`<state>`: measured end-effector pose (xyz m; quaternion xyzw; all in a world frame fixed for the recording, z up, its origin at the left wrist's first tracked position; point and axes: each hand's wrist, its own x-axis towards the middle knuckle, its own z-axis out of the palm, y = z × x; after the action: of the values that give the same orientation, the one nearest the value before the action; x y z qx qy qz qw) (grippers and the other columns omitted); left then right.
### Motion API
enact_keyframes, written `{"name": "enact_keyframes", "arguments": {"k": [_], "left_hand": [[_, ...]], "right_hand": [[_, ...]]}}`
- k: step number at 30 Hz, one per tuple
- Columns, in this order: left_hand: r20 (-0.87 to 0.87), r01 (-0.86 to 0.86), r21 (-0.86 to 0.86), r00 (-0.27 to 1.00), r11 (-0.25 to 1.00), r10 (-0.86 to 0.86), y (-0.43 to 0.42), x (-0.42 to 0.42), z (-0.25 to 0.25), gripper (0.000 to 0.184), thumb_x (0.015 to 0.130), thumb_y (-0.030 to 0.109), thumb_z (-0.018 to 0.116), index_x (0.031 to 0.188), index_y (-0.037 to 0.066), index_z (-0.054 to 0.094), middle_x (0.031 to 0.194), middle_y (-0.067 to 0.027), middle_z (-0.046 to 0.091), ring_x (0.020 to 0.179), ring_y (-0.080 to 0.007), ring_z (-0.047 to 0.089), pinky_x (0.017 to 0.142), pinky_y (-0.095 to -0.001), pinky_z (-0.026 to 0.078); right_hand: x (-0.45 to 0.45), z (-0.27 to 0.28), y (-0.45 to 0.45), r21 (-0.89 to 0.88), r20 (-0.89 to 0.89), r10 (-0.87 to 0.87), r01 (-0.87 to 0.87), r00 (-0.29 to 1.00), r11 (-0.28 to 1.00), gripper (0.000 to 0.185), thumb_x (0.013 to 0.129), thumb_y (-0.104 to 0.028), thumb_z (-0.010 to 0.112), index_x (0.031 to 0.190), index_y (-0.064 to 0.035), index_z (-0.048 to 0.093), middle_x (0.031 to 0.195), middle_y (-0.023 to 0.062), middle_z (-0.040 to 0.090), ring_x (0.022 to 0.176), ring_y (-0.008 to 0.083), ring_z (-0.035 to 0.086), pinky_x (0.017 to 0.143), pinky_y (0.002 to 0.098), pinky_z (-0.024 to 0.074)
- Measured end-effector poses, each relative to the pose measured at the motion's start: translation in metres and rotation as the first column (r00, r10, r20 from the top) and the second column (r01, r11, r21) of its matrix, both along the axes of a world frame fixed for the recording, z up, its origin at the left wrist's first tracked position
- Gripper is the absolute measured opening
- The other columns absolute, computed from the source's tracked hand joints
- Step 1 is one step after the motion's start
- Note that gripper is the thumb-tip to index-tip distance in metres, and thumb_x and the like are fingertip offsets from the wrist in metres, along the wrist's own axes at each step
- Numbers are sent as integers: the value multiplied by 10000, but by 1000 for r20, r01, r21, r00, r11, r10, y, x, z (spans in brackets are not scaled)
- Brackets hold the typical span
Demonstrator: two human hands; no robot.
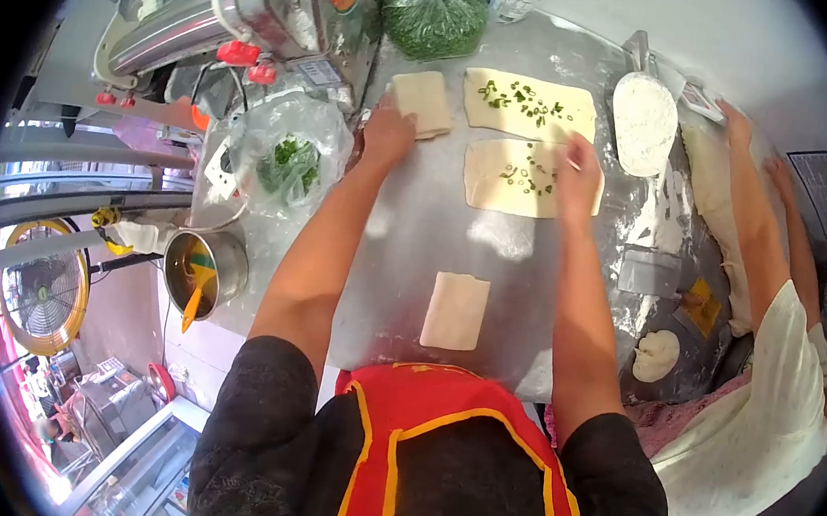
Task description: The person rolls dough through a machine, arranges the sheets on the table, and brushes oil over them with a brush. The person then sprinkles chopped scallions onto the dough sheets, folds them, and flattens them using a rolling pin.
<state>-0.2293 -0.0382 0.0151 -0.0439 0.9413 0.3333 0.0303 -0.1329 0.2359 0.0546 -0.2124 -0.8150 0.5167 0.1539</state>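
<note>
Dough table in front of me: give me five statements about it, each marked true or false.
1. Chopped green pieces lie on two flat dough sheets. True.
2. Your left hand is inside the plastic bag of greens. False: it is at the pale folded dough beside the sheets.
3. The scoop holds white powder. True.
4. The orange-handled utensil lies between the two dough sheets. False: it leans in the metal pot at the left.
5. The round dough lump sits left of the metal pot. False: it is at the table's right side.
</note>
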Motion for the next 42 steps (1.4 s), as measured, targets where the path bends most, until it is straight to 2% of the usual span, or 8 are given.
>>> {"name": "enact_keyframes", "arguments": {"k": [2, 6, 9, 12, 22, 25, 37, 42], "left_hand": [[-262, -13, -119, 965, 993, -18, 11, 23, 5, 510, 817, 170, 625, 1242, -44, 443, 1171, -227, 536, 1060, -394, 520, 935, -429, 420], [-545, 206, -150, 799, 967, -255, 41, 67, 14, 531, 799, 165, 650, 1249, -27, 444, 1231, -219, 483, 1132, -403, 448, 987, -439, 371], [-368, 403, 93, 863, 911, -345, 62, 98, 4, 496, 792, 131, 644, 1242, 10, 475, 1185, -209, 507, 1083, -364, 498, 957, -416, 400], [-31, 184, 318, 982, 930, -184, 71, 114, 1, 483, 790, 141, 652, 1227, 12, 491, 1159, -197, 516, 1033, -341, 528, 919, -392, 430], [-307, 468, 79, 851, 880, -426, 82, 124, 9, 405, 842, 113, 580, 1226, 3, 510, 1284, -173, 490, 1140, -344, 497, 998, -409, 384], [-283, 644, -28, 728, 764, -624, 95, 128, 7, 445, 872, 152, 556, 1278, -12, 471, 1364, -173, 436, 1247, -334, 422, 1066, -424, 313], [-244, 697, -298, 605, 652, -758, 136, 114, -10, 645, 908, 320, 531, 1376, -76, 328, 1470, -235, 276, 1389, -336, 223, 1141, -440, 177], [-246, 662, -14, 724, 749, -645, 141, 133, 3, 558, 946, 266, 463, 1363, -85, 342, 1441, -251, 321, 1359, -337, 295, 1121, -411, 242]], "right_hand": [[21, -28, 60, 405, 160, -180, 101, 971, 909, 388, 803, -146, 676, 1138, 23, 575, 1033, 135, 632, 946, 228, 612, 832, 324, 487], [39, -33, 82, 267, 270, -238, 165, 933, 949, 404, 772, -149, 703, 1091, 67, 584, 898, 128, 645, 821, 188, 616, 730, 299, 487], [31, -37, 89, 53, 362, -149, 139, 920, 989, 290, 752, -148, 698, 976, 21, 625, 870, 133, 668, 783, 231, 641, 701, 329, 493], [30, -22, 78, 214, 198, -32, -11, 980, 977, 233, 752, -121, 691, 930, 14, 626, 866, 128, 664, 761, 221, 632, 684, 327, 486], [37, -8, -22, 164, 234, 204, -246, 950, 955, 259, 765, -152, 714, 946, 6, 618, 910, 154, 611, 835, 270, 601, 737, 347, 475], [41, -24, 1, 314, -1, 109, -103, 994, 944, 308, 773, -159, 716, 1011, 7, 616, 936, 160, 619, 864, 277, 606, 772, 343, 481], [28, -31, 29, 51, 373, 44, -68, 927, 996, 324, 730, -154, 747, 945, 49, 613, 811, 114, 659, 716, 184, 617, 668, 302, 495], [20, -45, 29, 141, 389, 36, -98, 921, 985, 329, 728, -174, 750, 934, 51, 628, 797, 117, 657, 694, 167, 617, 623, 288, 495]]}}
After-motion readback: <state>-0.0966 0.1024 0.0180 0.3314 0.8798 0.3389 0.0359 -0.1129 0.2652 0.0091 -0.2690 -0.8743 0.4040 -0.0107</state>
